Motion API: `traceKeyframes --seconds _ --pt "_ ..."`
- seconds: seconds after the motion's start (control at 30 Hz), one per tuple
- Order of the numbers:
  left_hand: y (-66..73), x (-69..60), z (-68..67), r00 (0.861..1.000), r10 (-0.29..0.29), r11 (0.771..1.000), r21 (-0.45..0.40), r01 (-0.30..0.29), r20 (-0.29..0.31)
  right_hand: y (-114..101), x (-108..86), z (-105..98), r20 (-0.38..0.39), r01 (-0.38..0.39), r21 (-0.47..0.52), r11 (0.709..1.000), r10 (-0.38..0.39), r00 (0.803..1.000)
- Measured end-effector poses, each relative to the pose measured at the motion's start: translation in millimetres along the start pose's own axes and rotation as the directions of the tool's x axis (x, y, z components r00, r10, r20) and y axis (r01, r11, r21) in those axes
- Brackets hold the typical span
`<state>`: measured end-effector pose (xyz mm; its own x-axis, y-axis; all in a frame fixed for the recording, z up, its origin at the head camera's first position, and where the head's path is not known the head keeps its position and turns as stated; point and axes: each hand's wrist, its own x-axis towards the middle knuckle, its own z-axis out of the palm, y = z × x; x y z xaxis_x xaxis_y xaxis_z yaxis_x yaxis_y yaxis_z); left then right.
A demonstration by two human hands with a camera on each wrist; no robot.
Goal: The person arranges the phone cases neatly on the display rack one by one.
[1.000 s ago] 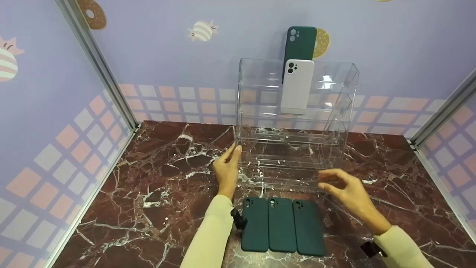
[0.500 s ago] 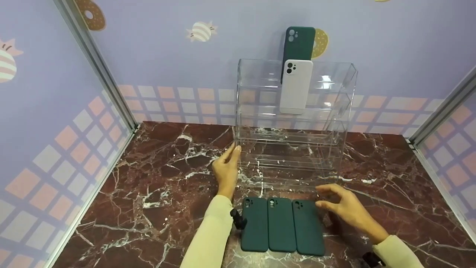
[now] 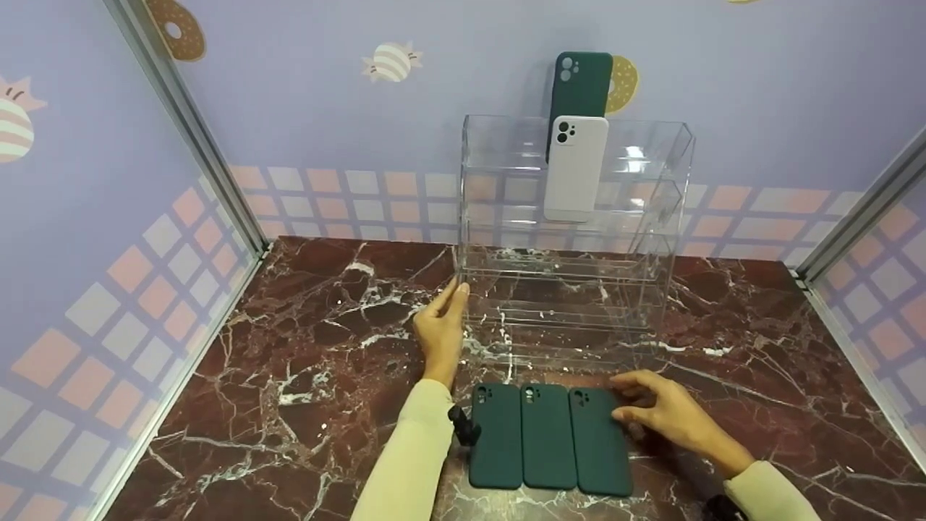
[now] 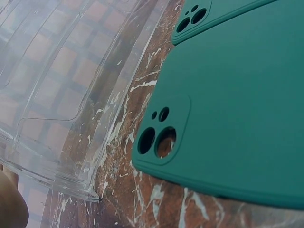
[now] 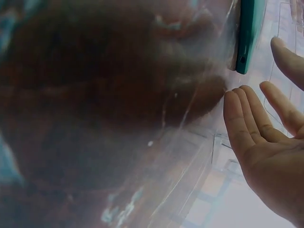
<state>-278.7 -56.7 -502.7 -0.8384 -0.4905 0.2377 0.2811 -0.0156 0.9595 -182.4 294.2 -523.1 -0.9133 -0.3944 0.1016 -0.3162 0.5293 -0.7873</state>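
Observation:
Three dark green phone cases lie side by side on the table: a left case [image 3: 495,438], a middle case [image 3: 549,438] and a right case [image 3: 602,445]. Beside the right case's upper right edge is my right hand [image 3: 669,414], thumb and fingers apart, holding nothing. In the right wrist view the fingers [image 5: 240,121] reach toward the green case's end [image 5: 244,47]. My left hand [image 3: 441,329] grips the lower left side of a clear tiered display rack [image 3: 564,271]. The left wrist view shows a bit of that hand [image 4: 12,202] at the rack's edge.
A white phone case [image 3: 577,170] stands in an upper tier of the rack, with another green case [image 3: 582,83] upright behind it. Patterned walls [image 3: 325,108] enclose the marble table [image 3: 340,405], with metal posts [image 3: 210,137] at the corners.
My right hand has moved down from the rack's lower right front to the right green case. The left hand has stayed at the rack's side, and the cases have not moved.

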Motion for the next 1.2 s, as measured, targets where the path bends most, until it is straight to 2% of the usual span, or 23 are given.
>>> traceKeyframes --seconds 0.17,0.57,0.83,1.2 --pt "-1.8 -0.1 0.9 1.000 0.008 1.000 -0.014 -0.008 0.001 -0.2 -1.9 0.5 0.041 -0.013 -0.016 1.000 0.013 0.999" --pt "-1.4 0.7 -0.6 1.000 -0.005 1.000 -0.003 0.005 0.019 -0.9 1.1 2.2 0.073 0.022 -0.097 0.995 -0.014 0.997" --pt "-1.0 0.1 -2.3 0.999 -0.026 1.000 0.005 0.026 0.026 -2.5 3.2 0.4 0.113 0.020 -0.104 0.994 -0.009 0.994" --pt "-1.4 0.0 0.0 1.000 0.003 1.000 0.010 -0.003 -0.006 -0.7 2.2 -0.5 0.115 0.007 -0.072 0.997 0.001 0.993"
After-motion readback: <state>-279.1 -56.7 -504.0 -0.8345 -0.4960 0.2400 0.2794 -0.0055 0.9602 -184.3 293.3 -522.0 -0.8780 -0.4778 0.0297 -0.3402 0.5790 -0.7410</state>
